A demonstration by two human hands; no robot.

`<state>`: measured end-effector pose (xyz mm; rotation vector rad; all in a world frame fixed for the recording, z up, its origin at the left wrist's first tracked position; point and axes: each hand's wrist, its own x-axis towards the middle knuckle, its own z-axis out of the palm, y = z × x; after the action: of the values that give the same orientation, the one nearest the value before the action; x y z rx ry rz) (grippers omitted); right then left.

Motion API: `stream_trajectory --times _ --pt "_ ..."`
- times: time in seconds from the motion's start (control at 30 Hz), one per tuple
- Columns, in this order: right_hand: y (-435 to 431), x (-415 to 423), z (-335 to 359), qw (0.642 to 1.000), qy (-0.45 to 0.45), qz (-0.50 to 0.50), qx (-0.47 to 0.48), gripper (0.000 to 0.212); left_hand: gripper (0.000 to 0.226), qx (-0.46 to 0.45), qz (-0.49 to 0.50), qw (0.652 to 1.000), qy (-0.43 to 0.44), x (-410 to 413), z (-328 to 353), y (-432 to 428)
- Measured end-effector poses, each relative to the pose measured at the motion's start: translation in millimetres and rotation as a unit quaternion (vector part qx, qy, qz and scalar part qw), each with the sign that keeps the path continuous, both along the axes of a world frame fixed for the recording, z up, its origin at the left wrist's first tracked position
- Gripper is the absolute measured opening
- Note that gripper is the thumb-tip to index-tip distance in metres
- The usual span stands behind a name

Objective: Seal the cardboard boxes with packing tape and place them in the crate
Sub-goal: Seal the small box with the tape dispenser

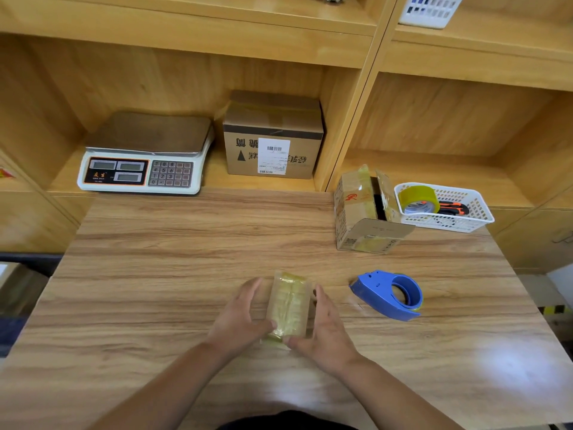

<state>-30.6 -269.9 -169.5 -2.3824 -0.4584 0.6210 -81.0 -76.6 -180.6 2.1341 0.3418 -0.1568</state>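
Basket (449, 224), white and slotted, sits at the far right of the counter (186, 243), holding a yellowish tape roll (418, 198) and an orange-and-black cutter (454, 208). Touching its left side stands an open box (356, 209), flaps up and one hanging towards the near side; its inside is dark and I cannot tell what it holds. Another white basket (429, 10) shows on the top shelf, contents unclear.

Near the middle of the counter lies the small box (290, 304), its top covered in glossy tape. The left hand (238, 318) grips its left side and the right hand (325, 327) its right, fingers curled round the sides and thumbs on the near end.

To the right of the hands, apart from them, a blue dispenser (387, 294) lies on the counter. In the far shelf bay are a scale (142, 156) and, right of it, a taped labelled box (273, 138). Nothing lies between the hands and the small box.
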Motion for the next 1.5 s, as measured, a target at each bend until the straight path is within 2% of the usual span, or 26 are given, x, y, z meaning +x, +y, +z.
stream_trajectory --times 0.1,0.23,0.4,0.53,0.67,0.8,0.93,1.03,1.2,1.4,1.5 --pt "8 16 5 1.0 -0.007 0.016 -0.009 0.137 0.113 0.056 -0.096 0.994 0.006 17 7 8" --pt "11 35 2 0.993 -0.013 0.082 -0.081 0.139 0.124 0.157 -0.223 0.962 0.019 38 10 11" --pt "15 44 -7 0.992 -0.03 0.095 -0.081 0.125 0.133 0.179 -0.274 0.943 0.055 57 1 15" --pt "19 53 -9 0.99 -0.072 0.098 -0.072 0.098 0.127 0.146 -0.253 0.955 0.054 66 -4 17" --pt "24 62 -10 0.993 -0.086 0.065 -0.051 0.059 0.101 0.069 -0.193 0.978 0.04 75 -8 15" --pt "29 72 -12 0.99 -0.089 0.08 -0.071 0.051 0.076 0.023 -0.147 0.989 0.017 82 -9 13" --pt "31 74 -11 0.993 -0.111 0.041 -0.022 0.028 0.049 -0.023 -0.09 0.996 0.017 88 -6 9" --pt "34 74 -10 0.993 -0.113 0.019 -0.001 0.025 0.037 -0.023 -0.065 0.998 0.009 93 -5 6" --pt "37 75 -8 0.993 -0.111 -0.016 0.027 0.026 0.028 -0.04 -0.015 0.999 0.008 91 -6 1" --pt "38 75 -13 0.995 -0.082 -0.035 0.035 0.024 0.009 -0.036 0.018 0.998 -0.048 84 -14 -11" --pt "40 71 -14 0.997 -0.06 -0.027 0.042 0.019 0.013 -0.021 0.039 0.996 -0.073 76 -18 -14"
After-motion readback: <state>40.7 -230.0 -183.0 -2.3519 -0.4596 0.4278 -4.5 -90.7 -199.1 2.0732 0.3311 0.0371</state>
